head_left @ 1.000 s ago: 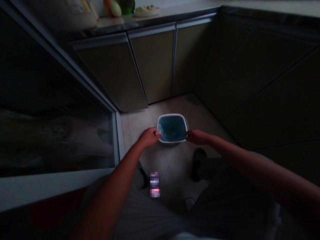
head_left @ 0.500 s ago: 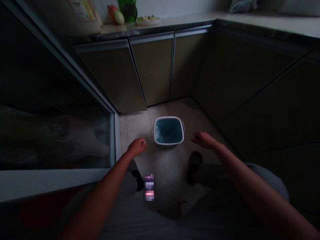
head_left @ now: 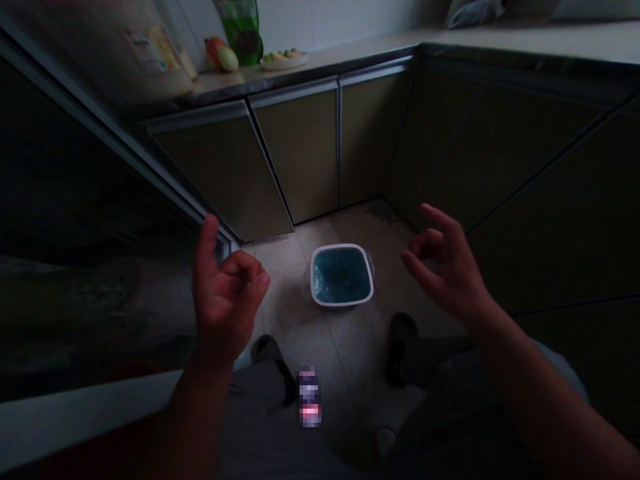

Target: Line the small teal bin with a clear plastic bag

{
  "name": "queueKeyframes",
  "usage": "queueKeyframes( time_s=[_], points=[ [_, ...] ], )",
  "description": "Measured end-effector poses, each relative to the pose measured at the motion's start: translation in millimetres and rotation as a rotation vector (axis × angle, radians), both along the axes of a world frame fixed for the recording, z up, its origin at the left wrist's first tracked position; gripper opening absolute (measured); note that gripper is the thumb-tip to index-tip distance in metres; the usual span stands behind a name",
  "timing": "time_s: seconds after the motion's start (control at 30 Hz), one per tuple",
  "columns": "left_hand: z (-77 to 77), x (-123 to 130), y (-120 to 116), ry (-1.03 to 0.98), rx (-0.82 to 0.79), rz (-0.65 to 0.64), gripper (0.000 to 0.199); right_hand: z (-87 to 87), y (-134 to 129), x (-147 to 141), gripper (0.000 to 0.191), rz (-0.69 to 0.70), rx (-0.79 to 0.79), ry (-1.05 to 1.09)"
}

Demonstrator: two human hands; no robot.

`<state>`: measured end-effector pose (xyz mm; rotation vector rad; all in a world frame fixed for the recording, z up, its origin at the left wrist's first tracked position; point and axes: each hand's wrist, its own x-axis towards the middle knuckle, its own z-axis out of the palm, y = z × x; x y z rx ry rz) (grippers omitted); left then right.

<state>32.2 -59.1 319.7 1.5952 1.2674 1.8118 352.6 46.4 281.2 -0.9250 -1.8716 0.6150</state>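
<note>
My left hand [head_left: 225, 287] is raised to the left of a small bin [head_left: 342, 304] with a white rim and a blue-green liner. Its forefinger points up, the other fingers curl, and the thumb lies close to them; I see nothing held. On the bin's other side hovers my right hand [head_left: 445, 263], forefinger stretched out and thumb apart, also with nothing in it. Neither hand touches the bin, which stands upright on the tiled floor between my feet and the cabinets. Clear plastic from the liner hangs over its sides.
Cabinets [head_left: 300, 153] line the back and right. On the counter [head_left: 345, 53] are a large tub [head_left: 150, 60], a green jug [head_left: 243, 33], an onion-like vegetable [head_left: 229, 59] and a plate of food [head_left: 284, 61]. A framed glass panel [head_left: 100, 200] stands at left.
Both hands have risen toward me and spread farther from the bin. Their fists have loosened, with the forefingers now extended. The bin stays on the floor; the view has shifted slightly.
</note>
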Motion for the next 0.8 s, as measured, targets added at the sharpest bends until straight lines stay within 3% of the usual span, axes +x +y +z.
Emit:
queueKeyframes(
  time_s=[0.07, 0.1, 0.17, 0.3, 0.37, 0.43, 0.67, 0.8],
  points=[
    [5.9, 6.3, 2.3, 0.052, 0.055, -0.037, 0.099, 6.1, -5.4, -3.9, 0.092, 0.012, 0.031, 0.086],
    [-1.8, 4.8, 11.4, 0.080, 0.036, -0.064, 0.106, 1.6, 0.1, -5.1, 0.099, 0.029, 0.016, 0.089],
    [-36.3, -8.5, 41.9, 0.115, -0.105, -0.126, 0.116, -21.6, 26.1, -5.2, 0.109, 0.074, -0.081, 0.011],
    [-129.9, -55.4, 102.8, 0.045, -0.408, -0.087, 0.117, -87.4, 92.3, 4.4, 0.115, 0.064, -0.342, -0.271],
    [-156.8, -71.9, 114.0, 0.034, -0.495, -0.049, 0.122, -107.1, 107.6, 10.2, 0.118, 0.050, -0.397, -0.289],
    [-164.8, -78.6, 113.2, 0.029, -0.506, -0.057, 0.126, -115.1, 108.5, 13.2, 0.120, 0.050, -0.416, -0.278],
    [-154.1, -74.7, 100.7, -0.033, -0.493, -0.042, 0.131, -120.6, 91.6, 9.7, 0.119, 0.016, -0.391, -0.308],
    [-168.4, -75.0, 98.2, -0.048, -0.536, 0.036, 0.123, -129.9, 88.6, 9.5, 0.111, 0.015, -0.365, -0.378]
  ],
)
